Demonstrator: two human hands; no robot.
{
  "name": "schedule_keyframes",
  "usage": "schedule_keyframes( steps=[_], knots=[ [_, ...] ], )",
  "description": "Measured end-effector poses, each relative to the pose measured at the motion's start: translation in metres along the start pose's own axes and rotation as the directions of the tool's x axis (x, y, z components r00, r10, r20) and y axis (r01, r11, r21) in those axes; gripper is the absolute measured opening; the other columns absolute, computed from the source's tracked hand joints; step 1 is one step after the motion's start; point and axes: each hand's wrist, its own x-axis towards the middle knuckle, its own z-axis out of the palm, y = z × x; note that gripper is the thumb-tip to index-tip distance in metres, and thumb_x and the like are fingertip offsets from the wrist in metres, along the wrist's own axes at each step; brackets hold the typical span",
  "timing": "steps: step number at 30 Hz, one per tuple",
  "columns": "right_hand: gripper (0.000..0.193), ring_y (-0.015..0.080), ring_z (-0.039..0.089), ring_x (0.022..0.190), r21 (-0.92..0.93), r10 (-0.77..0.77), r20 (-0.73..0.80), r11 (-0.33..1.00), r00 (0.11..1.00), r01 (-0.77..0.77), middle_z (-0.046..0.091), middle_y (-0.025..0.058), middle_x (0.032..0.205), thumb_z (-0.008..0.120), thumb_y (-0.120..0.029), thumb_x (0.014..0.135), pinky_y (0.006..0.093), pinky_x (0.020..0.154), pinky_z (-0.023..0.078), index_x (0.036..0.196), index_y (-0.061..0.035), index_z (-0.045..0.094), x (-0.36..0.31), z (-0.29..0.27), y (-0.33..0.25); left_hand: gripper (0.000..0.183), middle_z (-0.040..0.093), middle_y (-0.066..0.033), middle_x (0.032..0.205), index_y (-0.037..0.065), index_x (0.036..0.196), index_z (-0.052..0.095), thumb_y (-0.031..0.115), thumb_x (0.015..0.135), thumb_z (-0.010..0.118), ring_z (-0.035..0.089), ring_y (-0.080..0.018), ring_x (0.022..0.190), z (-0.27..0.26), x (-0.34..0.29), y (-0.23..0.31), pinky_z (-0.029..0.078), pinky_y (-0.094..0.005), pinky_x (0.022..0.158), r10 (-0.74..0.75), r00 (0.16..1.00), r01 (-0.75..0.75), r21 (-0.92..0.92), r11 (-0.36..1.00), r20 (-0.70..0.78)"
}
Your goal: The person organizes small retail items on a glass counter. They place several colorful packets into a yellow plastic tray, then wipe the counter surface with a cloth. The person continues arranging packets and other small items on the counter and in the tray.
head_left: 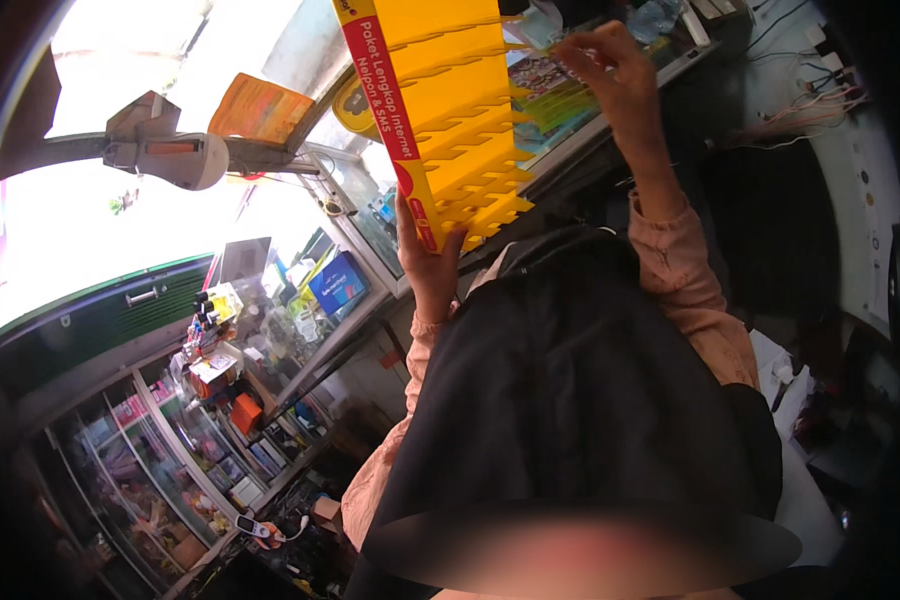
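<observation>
Your black garment [570, 370] fills the space nearest the camera, at six o'clock. Your left hand [432, 280], near centre, clasps the lower end of the yellow slotted rack [460, 110] at twelve; your right hand [615, 75], at one, curls its fingers just beside it, and I can't tell whether they pinch anything. With one visible hold, low down, the rack could tip or twist if tugged; its thin tabs could bend on a snag. White print runs down its red strip [390, 95]; the blue box [338, 283] at nine bears pale lettering too small to read.
</observation>
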Motion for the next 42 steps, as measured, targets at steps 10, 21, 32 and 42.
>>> schedule_keyframes(
  steps=[10,21,32,42],
  knots=[
    [0.015,0.0086,0.047,0.064,-0.252,-0.099,0.111,0.960,0.989,0.125,0.057,-0.0017,0.077,0.077,-0.023,0.081,0.0221,0.060,0.036,0.091,-0.0125,0.075,-0.012,0.010,0.010,0.090,0.050,-0.0139,0.135,0.000,0.149,0.026,-0.006,0.074,0.077,0.052,-0.0184,0.118,-0.004,0.003,0.006,0.045,-0.0321,0.098,0.100,0.995,-0.101,0.028,0.995,0.018],
    [0.023,0.0060,0.052,0.059,-0.139,0.324,0.102,0.941,0.940,-0.309,0.064,0.0019,0.076,0.075,-0.023,0.084,0.0224,0.051,0.036,0.094,-0.0029,0.074,-0.021,0.017,0.010,0.089,0.060,-0.0190,0.123,0.003,0.145,0.035,0.001,0.069,0.082,0.063,-0.0235,0.103,0.002,0.000,0.003,0.052,-0.0340,0.084,0.133,0.990,-0.138,0.155,0.978,0.040],
    [0.022,0.0018,0.043,0.062,0.046,0.318,0.169,0.943,0.933,-0.330,0.056,-0.0025,0.071,0.076,-0.019,0.083,0.0184,0.054,0.033,0.095,-0.0002,0.070,-0.035,0.040,-0.020,0.088,0.064,-0.0209,0.118,0.004,0.145,0.034,0.005,0.071,0.082,0.068,-0.0265,0.096,0.006,0.001,0.007,0.054,-0.0348,0.079,0.115,0.990,-0.127,0.166,0.978,0.077],
    [0.025,0.0055,0.046,0.058,-0.031,0.301,0.170,0.953,0.938,-0.300,0.066,0.0027,0.076,0.079,-0.024,0.080,0.0216,0.051,0.036,0.091,-0.0018,0.073,-0.034,0.037,-0.018,0.088,0.055,-0.0205,0.133,0.005,0.145,0.035,0.003,0.070,0.081,0.065,-0.0297,0.107,0.007,0.002,0.003,0.054,-0.0359,0.083,0.082,0.990,-0.103,0.203,0.974,0.111]
  ],
)
